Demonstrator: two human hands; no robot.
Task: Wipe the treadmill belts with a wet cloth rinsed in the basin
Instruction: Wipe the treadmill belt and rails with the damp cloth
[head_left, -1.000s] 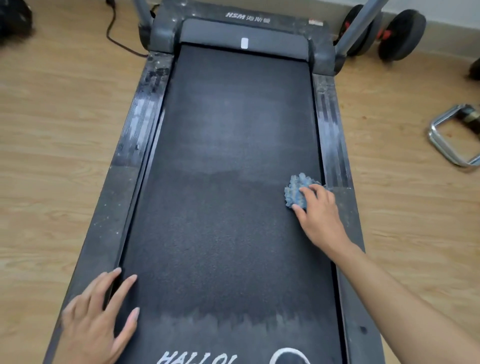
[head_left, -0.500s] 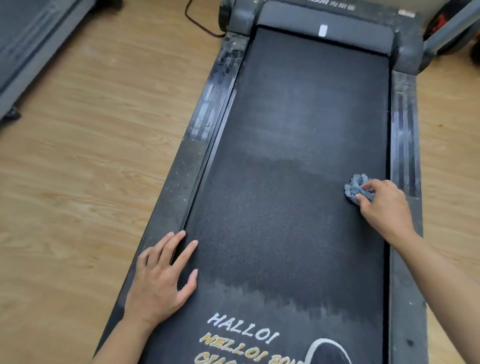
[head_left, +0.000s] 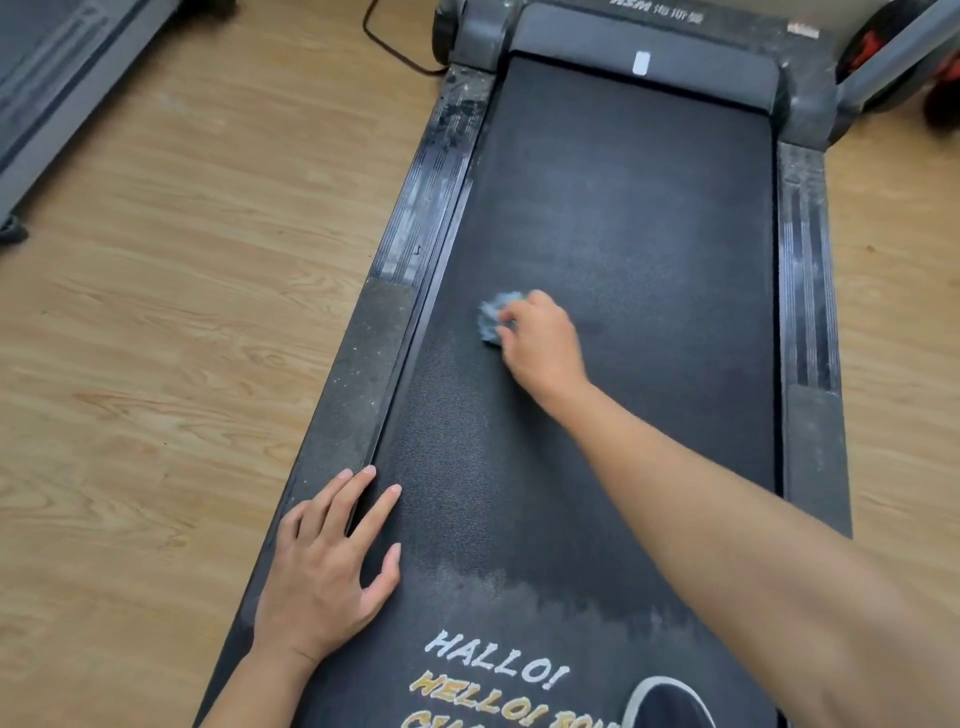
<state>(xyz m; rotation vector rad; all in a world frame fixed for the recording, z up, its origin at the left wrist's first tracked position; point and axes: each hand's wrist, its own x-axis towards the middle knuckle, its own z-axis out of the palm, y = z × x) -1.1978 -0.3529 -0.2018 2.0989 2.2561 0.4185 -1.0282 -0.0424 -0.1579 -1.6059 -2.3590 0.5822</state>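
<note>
The person's left hand (head_left: 322, 577) is bare, and all five fingers show; the nails are plain and pale, reaching a little past the fingertips. The right hand (head_left: 540, 343) is bare too, seen from its back. The left forearm (head_left: 249, 696) and the right forearm (head_left: 753, 519) are uncovered up to the frame's edge. The right one looks much wider near the lower corner.

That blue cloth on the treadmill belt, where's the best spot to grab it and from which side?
Probably the bunched part of the cloth showing past the right hand, taken from above on the left side. It is a crumpled wad on the belt, so a pinch over its top should gather it; the hand covers its right side.
</note>
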